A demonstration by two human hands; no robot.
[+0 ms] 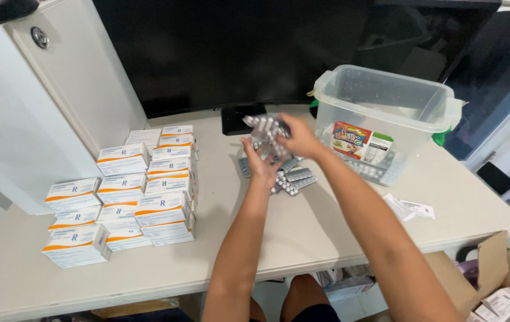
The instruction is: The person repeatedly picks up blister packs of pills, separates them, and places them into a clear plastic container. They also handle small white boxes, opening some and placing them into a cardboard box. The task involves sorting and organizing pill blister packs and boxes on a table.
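Hands, left & right, grip blister strips over table.

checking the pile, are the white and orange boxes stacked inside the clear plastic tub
No, the boxes sit stacked on the table at the left, well apart from the tub at the right.

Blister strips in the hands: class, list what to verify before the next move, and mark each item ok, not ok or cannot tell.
1. Both hands on the strips: left hand and right hand hold them: ok.
2. Strips lifted off the table: ok.
3. Loose strip pile lies underneath: ok.
4. Clear tub open, within reach: ok.
5. Boxes stacked apart: ok.
6. Strip count in hand: cannot tell.
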